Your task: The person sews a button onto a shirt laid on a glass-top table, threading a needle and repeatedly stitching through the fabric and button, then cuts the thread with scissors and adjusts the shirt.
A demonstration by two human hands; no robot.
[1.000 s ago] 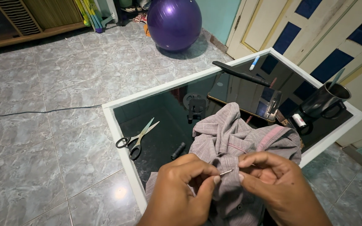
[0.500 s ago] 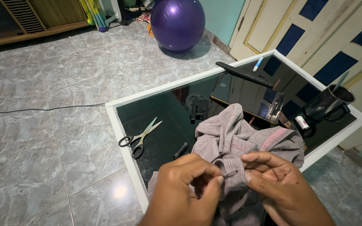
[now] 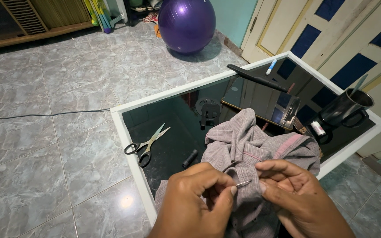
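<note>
Grey checked shirt (image 3: 248,145) bunched in right hand (image 3: 298,198), needle (image 3: 243,183) pinched by left hand (image 3: 195,198)

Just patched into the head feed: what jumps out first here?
Low in the middle, the left hand pinches a needle against the grey checked garment that the right hand grips. The garment is heaped on a black glass table with a white rim, with scissors to its left. On the tiled floor at the top sits a big purple ball.
</note>
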